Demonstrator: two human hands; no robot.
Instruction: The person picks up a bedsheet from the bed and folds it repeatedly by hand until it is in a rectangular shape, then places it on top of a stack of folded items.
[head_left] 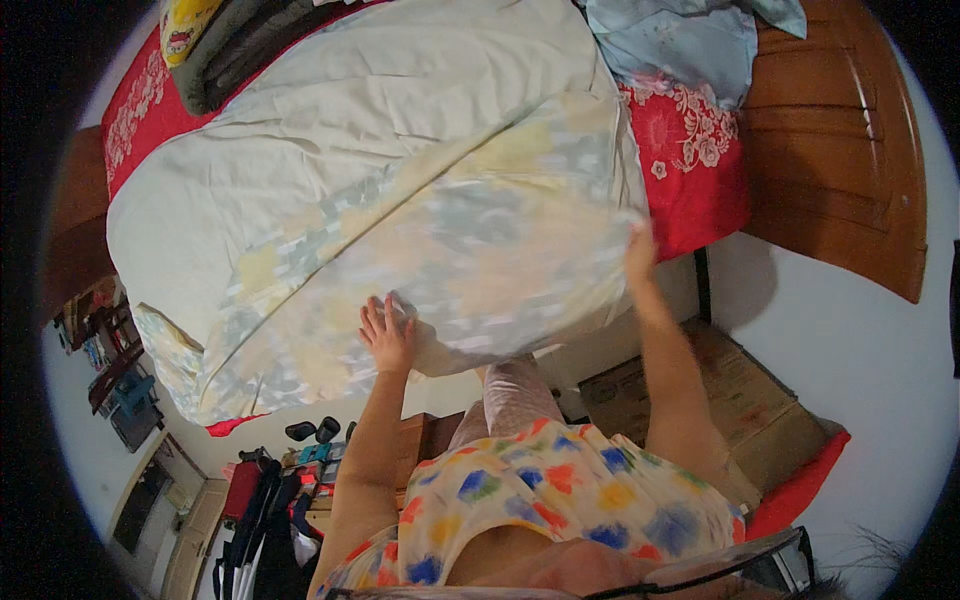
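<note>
The large cream fabric cover with a pastel-patterned section (pixel 480 250) lies over a red sheet with pale flowers (pixel 690 190); a diagonal edge crosses it from 8 to 2 o'clock. My hands are apart. My left hand (pixel 388 338) rests flat at its 6 o'clock, fingers spread; my right hand (pixel 641 250) is blurred at its 3 o'clock edge, grip indeterminable. Assessed status: spreading largely done; smoothing incomplete, with creases toward 12 o'clock. Beyond, at 2 o'clock: light-blue cloth (pixel 680 50).

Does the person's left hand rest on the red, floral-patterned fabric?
No, the left hand lies on the pale yellow-and-grey patterned cloth.
</note>
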